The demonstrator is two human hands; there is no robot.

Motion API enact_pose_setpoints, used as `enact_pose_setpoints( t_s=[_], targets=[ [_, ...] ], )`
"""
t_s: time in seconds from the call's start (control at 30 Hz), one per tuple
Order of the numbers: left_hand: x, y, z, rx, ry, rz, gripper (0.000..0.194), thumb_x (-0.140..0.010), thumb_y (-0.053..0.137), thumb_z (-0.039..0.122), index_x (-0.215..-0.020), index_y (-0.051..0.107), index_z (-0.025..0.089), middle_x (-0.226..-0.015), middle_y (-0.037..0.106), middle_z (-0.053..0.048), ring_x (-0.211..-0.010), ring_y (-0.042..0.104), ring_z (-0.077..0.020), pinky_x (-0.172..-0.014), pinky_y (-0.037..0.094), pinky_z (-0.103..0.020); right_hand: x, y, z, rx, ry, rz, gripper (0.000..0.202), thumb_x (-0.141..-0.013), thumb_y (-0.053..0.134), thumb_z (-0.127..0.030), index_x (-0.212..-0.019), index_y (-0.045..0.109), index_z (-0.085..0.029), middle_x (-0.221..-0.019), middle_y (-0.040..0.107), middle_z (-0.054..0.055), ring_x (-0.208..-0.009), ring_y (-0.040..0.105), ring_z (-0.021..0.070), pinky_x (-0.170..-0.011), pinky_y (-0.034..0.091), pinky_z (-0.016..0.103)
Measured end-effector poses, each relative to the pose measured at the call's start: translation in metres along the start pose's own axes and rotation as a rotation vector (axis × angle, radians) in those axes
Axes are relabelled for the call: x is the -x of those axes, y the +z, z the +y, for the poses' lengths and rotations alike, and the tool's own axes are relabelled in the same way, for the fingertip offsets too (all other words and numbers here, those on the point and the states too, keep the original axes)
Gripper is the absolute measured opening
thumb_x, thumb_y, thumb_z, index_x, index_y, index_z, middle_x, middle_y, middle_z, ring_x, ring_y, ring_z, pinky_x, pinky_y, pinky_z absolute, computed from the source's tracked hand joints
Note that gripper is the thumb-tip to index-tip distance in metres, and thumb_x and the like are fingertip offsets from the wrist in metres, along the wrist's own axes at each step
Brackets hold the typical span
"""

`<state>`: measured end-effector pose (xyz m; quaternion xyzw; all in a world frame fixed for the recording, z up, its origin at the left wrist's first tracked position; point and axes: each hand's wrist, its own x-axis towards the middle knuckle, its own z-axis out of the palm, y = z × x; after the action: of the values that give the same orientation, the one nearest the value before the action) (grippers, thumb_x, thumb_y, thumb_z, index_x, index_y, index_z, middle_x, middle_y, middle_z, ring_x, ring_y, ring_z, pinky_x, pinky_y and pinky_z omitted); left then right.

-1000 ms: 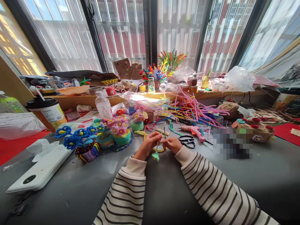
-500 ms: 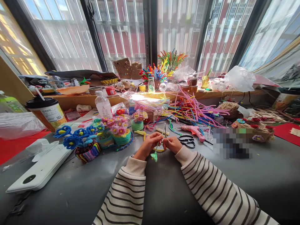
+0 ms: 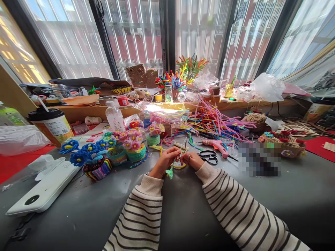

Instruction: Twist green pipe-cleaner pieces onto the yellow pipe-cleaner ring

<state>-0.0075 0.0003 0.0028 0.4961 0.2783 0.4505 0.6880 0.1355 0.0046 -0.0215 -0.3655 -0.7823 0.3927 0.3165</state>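
My left hand (image 3: pixel 167 160) pinches the stem of a small pale green pipe-cleaner flower (image 3: pixel 169 173), whose head hangs tilted downward below the fingers. Close beside it, my right hand (image 3: pixel 192 160) is closed, fingertips together on a thin pale strand (image 3: pixel 185 143) that rises between the hands. Whether this strand belongs to the flower's stem is hard to see. Just beyond my right hand lie black-handled scissors (image 3: pixel 209 157). A yellow pipe-cleaner loop (image 3: pixel 180 167) rests on the table behind the fingers.
Left of my hands stand pots of fuzzy blue flowers (image 3: pixel 90 150) and pink flowers (image 3: pixel 132 141). A pink glue gun (image 3: pixel 217 147) lies right of centre, before a heap of pipe cleaners (image 3: pixel 214 118). A lidded cup (image 3: pixel 51 125) and a white device (image 3: pixel 39 190) are farther left.
The green flower has shifted slightly left and up, its stem more slanted. My right fingers have moved a little along the strand; both hands stay close together.
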Motion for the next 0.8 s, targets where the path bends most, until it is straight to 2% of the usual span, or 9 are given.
enact_pose_setpoints(
  t_s=[0.17, 0.3, 0.5, 0.67, 0.8],
  targets=[
    [-0.0015, -0.0009, 0.001, 0.002, -0.021, -0.022, 0.019, -0.054, 0.063, 0.028, -0.051, 0.052, 0.013, -0.038, 0.043, 0.004, -0.038, 0.037, -0.0052, -0.043, 0.023, -0.021, 0.002, -0.0006, -0.0043, 0.018, 0.0, 0.143, 0.072, -0.061, 0.015, -0.073, -0.049, 0.053, -0.012, -0.041, 0.036, -0.001, -0.042, 0.032, 0.0068, -0.044, 0.025, 0.022],
    [-0.0021, -0.0026, 0.0, 0.012, -0.01, -0.038, 0.018, -0.057, 0.061, 0.028, -0.052, 0.051, 0.014, -0.035, 0.04, 0.005, -0.036, 0.035, -0.005, -0.043, 0.024, -0.021, 0.0035, -0.0018, -0.0074, 0.042, 0.001, 0.194, 0.068, -0.062, 0.022, -0.071, -0.041, 0.051, -0.013, -0.04, 0.036, -0.001, -0.042, 0.035, 0.0067, -0.047, 0.028, 0.022],
    [-0.001, -0.0013, 0.0002, 0.013, 0.006, -0.034, 0.017, -0.058, 0.06, 0.027, -0.053, 0.051, 0.013, -0.037, 0.043, 0.004, -0.038, 0.037, -0.0051, -0.044, 0.025, -0.021, 0.0041, -0.0008, -0.0093, 0.024, 0.031, 0.263, 0.062, -0.062, 0.031, -0.069, -0.035, 0.046, -0.015, -0.035, 0.033, -0.002, -0.039, 0.034, 0.0065, -0.044, 0.027, 0.022],
    [0.0, 0.0, 0.0013, 0.008, 0.003, -0.047, 0.017, -0.058, 0.06, 0.027, -0.052, 0.051, 0.014, -0.036, 0.042, 0.004, -0.038, 0.036, -0.0051, -0.044, 0.024, -0.021, 0.0034, -0.0001, -0.0066, -0.027, 0.007, 0.204, 0.066, -0.06, 0.024, -0.072, -0.038, 0.046, -0.014, -0.036, 0.033, -0.002, -0.038, 0.031, 0.0059, -0.042, 0.024, 0.022],
    [-0.0007, -0.0014, 0.0, -0.009, -0.013, -0.056, 0.018, -0.057, 0.061, 0.027, -0.052, 0.05, 0.014, -0.037, 0.042, 0.004, -0.039, 0.037, -0.0056, -0.044, 0.023, -0.021, 0.0028, -0.0008, -0.0041, -0.042, 0.046, 0.184, 0.066, -0.059, 0.023, -0.073, -0.038, 0.045, -0.014, -0.035, 0.031, -0.003, -0.036, 0.028, 0.0052, -0.041, 0.022, 0.022]
  ],
)
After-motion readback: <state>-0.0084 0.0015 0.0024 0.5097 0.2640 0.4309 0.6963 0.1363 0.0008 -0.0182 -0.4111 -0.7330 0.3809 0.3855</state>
